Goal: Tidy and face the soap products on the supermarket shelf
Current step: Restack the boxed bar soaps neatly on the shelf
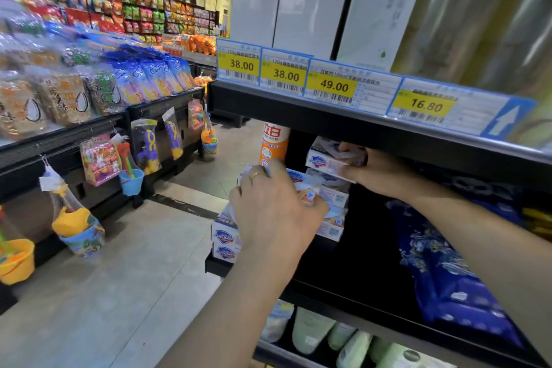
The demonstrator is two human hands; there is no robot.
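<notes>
We grip the top soap box (327, 160) with our right hand (376, 172), fingers curled round it, apparently to face it; beside it, our left hand (268, 209) clamps a lower box (304, 188), seemingly steadying the stack

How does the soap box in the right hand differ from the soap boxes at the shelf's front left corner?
The top soap box sits high under the upper shelf, tilted, gripped by the right hand. The corner soap boxes are low, stacked squarely, untouched. The left hand holds a box between them. All are white with blue logos.
</notes>
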